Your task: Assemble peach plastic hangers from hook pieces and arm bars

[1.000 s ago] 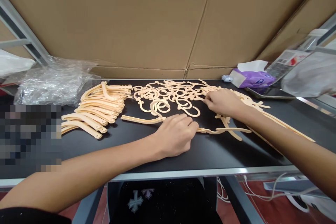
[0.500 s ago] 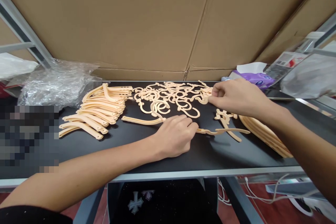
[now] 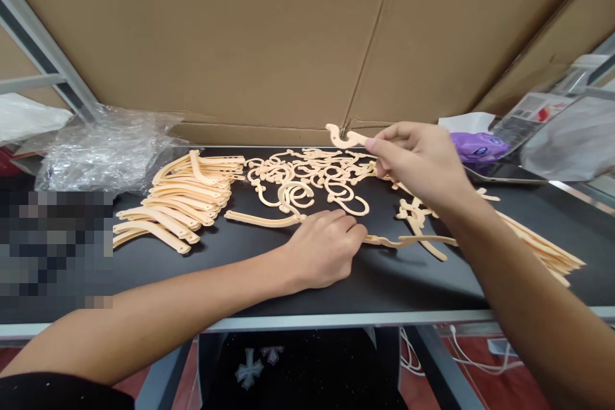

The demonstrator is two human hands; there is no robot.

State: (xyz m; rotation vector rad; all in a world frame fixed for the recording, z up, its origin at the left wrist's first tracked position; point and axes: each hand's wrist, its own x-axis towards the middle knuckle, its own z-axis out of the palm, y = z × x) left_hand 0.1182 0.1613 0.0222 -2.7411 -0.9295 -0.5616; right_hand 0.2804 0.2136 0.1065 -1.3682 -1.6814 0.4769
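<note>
My left hand (image 3: 327,250) is closed around the middle of a cream plastic folding clothes hanger. One straight hanger arm (image 3: 262,221) sticks out to the left, a curved hook (image 3: 288,193) rises beside the knuckles, and thin jointed pieces (image 3: 389,243) extend to the right. My fingers hide the joint. Raised above the pile, my right hand (image 3: 418,157) pinches a small cream hanger piece with a notched, curved end (image 3: 344,139) between thumb and fingers. Loose hanger hooks (image 3: 312,170) lie tangled on the black tabletop (image 3: 202,288) below.
A stack of hanger arms (image 3: 177,198) lies on the left, and more long arms (image 3: 542,246) on the right. Small connector pieces (image 3: 416,214) sit between. Crumpled clear plastic (image 3: 110,150), purple tissues (image 3: 480,146) and a cardboard wall (image 3: 240,38) stand behind.
My right hand has lifted from the right end of the hook pile, bringing up a small notched hanger piece. My left hand keeps its hold on the hanger in about the same place.
</note>
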